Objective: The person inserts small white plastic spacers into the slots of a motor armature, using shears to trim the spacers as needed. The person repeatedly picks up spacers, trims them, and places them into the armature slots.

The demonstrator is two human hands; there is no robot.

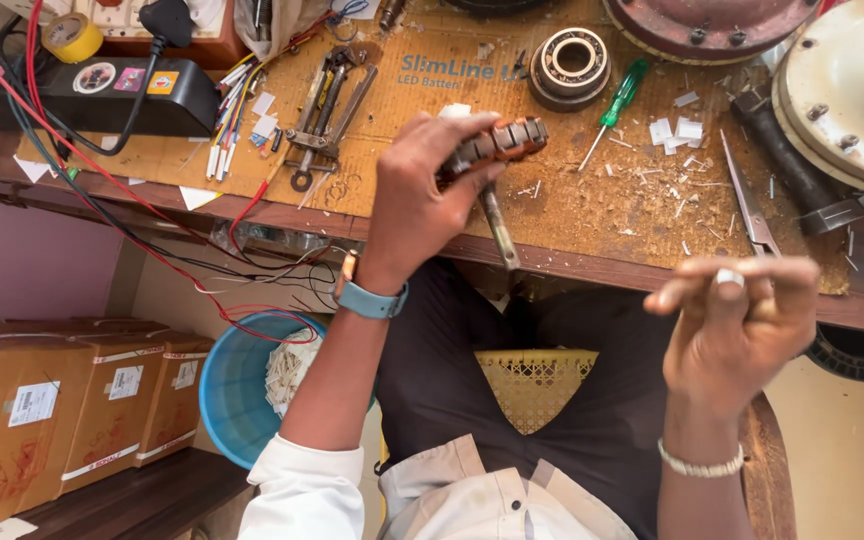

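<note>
My left hand [417, 195] grips a small motor armature [497, 145] with a slotted brown core and a metal shaft pointing down toward me, held just above the workbench's front edge. A blue watch sits on that wrist. My right hand [737, 320] hovers lower right, over my lap, pinching a small white strip [730, 277] between thumb and fingertips. A silver bracelet circles that wrist.
The cardboard-covered bench [572, 215] carries a bearing [572, 65], a green screwdriver [614, 110], scissors [749, 205], a puller tool [324, 115], white paper scraps, a black power strip [92, 95] and red wires. A blue bucket [237, 385] and cardboard boxes [72, 410] stand lower left.
</note>
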